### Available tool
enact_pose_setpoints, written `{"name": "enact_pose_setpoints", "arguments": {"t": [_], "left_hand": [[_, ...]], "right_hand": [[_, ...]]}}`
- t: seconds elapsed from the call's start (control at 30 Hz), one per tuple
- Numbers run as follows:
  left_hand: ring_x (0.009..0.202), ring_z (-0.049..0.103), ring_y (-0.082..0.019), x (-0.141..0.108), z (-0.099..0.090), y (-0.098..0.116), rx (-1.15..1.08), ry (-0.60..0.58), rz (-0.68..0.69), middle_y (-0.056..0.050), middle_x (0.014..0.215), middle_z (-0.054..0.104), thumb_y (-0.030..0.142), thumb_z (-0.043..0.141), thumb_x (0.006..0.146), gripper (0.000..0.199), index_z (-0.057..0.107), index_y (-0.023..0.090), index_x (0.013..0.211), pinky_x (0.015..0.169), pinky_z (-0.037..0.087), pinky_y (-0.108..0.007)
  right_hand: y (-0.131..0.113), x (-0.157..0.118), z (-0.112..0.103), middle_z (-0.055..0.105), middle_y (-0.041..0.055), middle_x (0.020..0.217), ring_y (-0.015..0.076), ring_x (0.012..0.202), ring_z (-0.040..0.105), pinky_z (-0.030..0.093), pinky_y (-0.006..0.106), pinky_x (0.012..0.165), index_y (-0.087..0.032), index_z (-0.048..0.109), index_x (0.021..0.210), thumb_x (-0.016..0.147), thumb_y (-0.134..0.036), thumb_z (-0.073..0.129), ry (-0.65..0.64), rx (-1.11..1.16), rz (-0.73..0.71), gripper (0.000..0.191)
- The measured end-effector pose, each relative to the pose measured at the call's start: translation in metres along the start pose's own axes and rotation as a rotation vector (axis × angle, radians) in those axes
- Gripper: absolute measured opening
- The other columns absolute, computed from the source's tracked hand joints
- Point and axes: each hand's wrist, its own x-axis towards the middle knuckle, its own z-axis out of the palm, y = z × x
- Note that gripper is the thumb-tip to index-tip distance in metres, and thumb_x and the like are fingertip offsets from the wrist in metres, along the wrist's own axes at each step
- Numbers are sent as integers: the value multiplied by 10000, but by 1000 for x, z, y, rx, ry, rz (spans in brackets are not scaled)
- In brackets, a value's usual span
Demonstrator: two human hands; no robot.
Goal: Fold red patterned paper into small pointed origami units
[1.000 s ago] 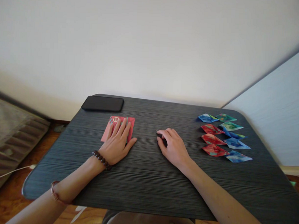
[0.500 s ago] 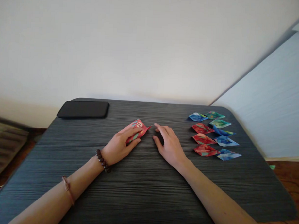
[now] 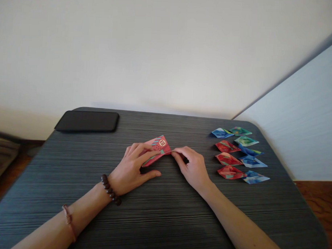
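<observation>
Right hand (image 3: 193, 167) pinching, left hand (image 3: 130, 168) steadying a flat, red-and-pink printed paper piece (image 3: 157, 143).
The right thumb and index finger close together on the paper's right corner; the left fingers lie over its left part, thumb spread away from them. So the paper sits between the hands, on the dark, streaked table (image 3: 157, 211). The step looks like working that corner (a fold, perhaps), and the next move calls for steady left-hand pressure and a precise pinch. Well right of the paper stand pointed red, blue and green folded-paper shapes (image 3: 227, 146); beyond it, leftward, lies a black rectangular phone (image 3: 87, 121).
</observation>
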Motion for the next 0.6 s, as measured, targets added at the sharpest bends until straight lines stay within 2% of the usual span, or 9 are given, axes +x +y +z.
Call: {"name": "enact_pose_setpoints", "arguments": {"t": [0.07, 0.13, 0.2, 0.27, 0.37, 0.47, 0.53, 0.6], "left_hand": [[993, 472, -257, 0, -1, -3, 61, 27, -28, -88, 1081, 526, 468, 638, 744, 464, 596, 257, 1154, 861, 416, -443], [876, 497, -217, -1, -3, -7, 97, 74, -89, -74, 957, 534, 415, 574, 811, 347, 625, 263, 1118, 779, 442, -383], [765, 514, -179, -1, -6, -13, 88, 92, -158, -54, 844, 545, 341, 475, 879, 289, 637, 251, 1101, 709, 451, -322], [717, 551, -166, -2, -9, -18, 52, 74, -210, -45, 834, 608, 325, 435, 897, 301, 636, 227, 1099, 705, 455, -311], [768, 612, -184, -2, -14, -20, -17, 68, -241, -41, 937, 684, 324, 455, 880, 301, 636, 216, 1096, 764, 464, -333], [907, 623, -190, -1, -16, -19, -156, 64, -222, -35, 1049, 677, 290, 503, 854, 266, 646, 221, 1068, 844, 468, -323], [946, 622, -185, -1, -15, -19, -260, 49, -196, -31, 1055, 678, 293, 548, 832, 227, 666, 222, 1013, 867, 473, -308], [912, 639, -186, -1, -15, -19, -326, 25, -186, -28, 994, 698, 313, 585, 811, 193, 687, 219, 945, 844, 493, -306]], "right_hand": [[0, 0, 1, 659, 11, 721, 158, 672, 605, 453, 278, 672, -213, 613, 919, 891, -288, 489, 22, 4, 42, 148], [0, 0, 1, 658, -7, 649, 153, 616, 610, 457, 273, 650, -211, 595, 938, 888, -298, 492, 40, 42, 82, 144], [-1, 0, 0, 681, -4, 675, 147, 604, 620, 463, 264, 631, -207, 583, 940, 884, -299, 498, 62, 114, 108, 138], [-2, 0, -2, 701, 17, 762, 144, 626, 632, 468, 256, 618, -198, 584, 932, 879, -299, 501, 84, 192, 122, 141], [-4, -1, -7, 693, 33, 796, 151, 670, 637, 478, 263, 640, -192, 603, 944, 878, -314, 493, 84, 256, 119, 177], [-5, -1, -9, 669, 28, 727, 161, 705, 631, 473, 274, 677, -192, 631, 812, 887, -328, 465, 36, 268, 76, 227], [-4, -1, -8, 657, 26, 701, 158, 687, 621, 466, 276, 667, -190, 616, 723, 880, -331, 474, 8, 270, 67, 255], [-2, -1, -6, 660, 20, 728, 149, 660, 610, 461, 272, 641, -193, 596, 784, 851, -330, 521, 13, 320, 99, 170]]}}
